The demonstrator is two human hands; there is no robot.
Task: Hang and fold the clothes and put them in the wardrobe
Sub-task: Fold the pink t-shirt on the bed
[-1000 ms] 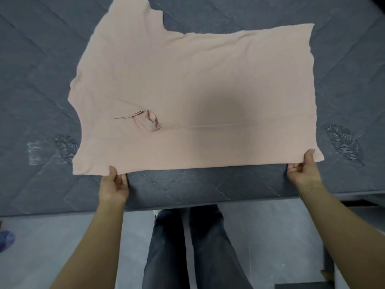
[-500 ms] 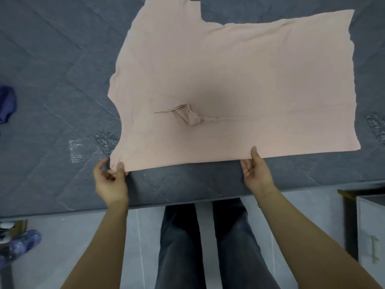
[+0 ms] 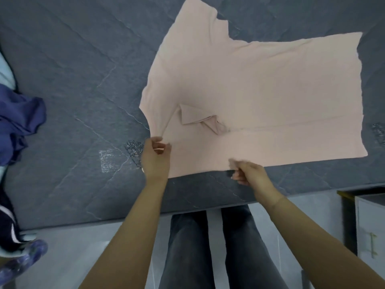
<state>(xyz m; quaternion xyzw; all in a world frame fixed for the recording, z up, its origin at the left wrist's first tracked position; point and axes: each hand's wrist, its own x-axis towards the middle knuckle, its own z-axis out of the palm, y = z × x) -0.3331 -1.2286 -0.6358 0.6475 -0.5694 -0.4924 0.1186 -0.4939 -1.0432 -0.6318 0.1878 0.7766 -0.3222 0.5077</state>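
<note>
Left hand (image 3: 155, 157) grip: fingers curled over the near-left part of the pink shirt (image 3: 260, 97), at the edge just below the armhole curve, pinching the fabric there. Right hand (image 3: 248, 171) grip: fingers curled at the shirt's near edge, motion-blurred, looks like it pinches the hem but cannot tell for sure. Both hands close together, left one slightly farther in. Shirt lies spread flat on the grey quilted bed (image 3: 73, 90), right of centre, neck end to the left, bottom hem to the right, one short sleeve sticking out toward the far side. A small folded flap of fabric (image 3: 200, 118) sits bunched up on the shirt's middle-left, just beyond the left hand, with a faint crease running right from it. Near edge of shirt sits close to the near edge of the bed. Blue garment (image 3: 18, 122) crumpled at the far-left edge of the bed, well apart from the shirt, with pale fabric beside it. Person's legs in dark grey trousers (image 3: 208, 247) below the bed edge, standing on a pale floor. White cabinet (image 3: 370, 230) with a handle at near right. Blue patterned shoe (image 3: 23, 257) at near left on the floor.
</note>
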